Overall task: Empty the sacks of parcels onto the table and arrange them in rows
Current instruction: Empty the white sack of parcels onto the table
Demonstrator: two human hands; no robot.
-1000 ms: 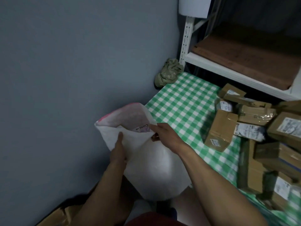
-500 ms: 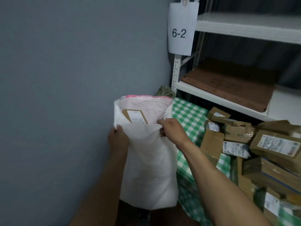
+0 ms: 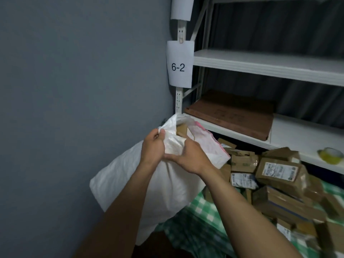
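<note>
The left grip point(image 3: 153, 148) and right grip point(image 3: 189, 158) both clench the bunched mouth of the white sack point(image 3: 145, 187) (a brown parcel point(image 3: 181, 130) shows inside it). The sack is tilted, partly over the checked surface point(image 3: 197, 211); right of the sack, on that surface, lies a heap of parcels point(image 3: 279, 174)

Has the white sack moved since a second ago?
Yes. The white sack has risen and tipped: its mouth, earlier level with the tabletop, now reaches the lower shelf by the post and leans toward the parcels.
</note>
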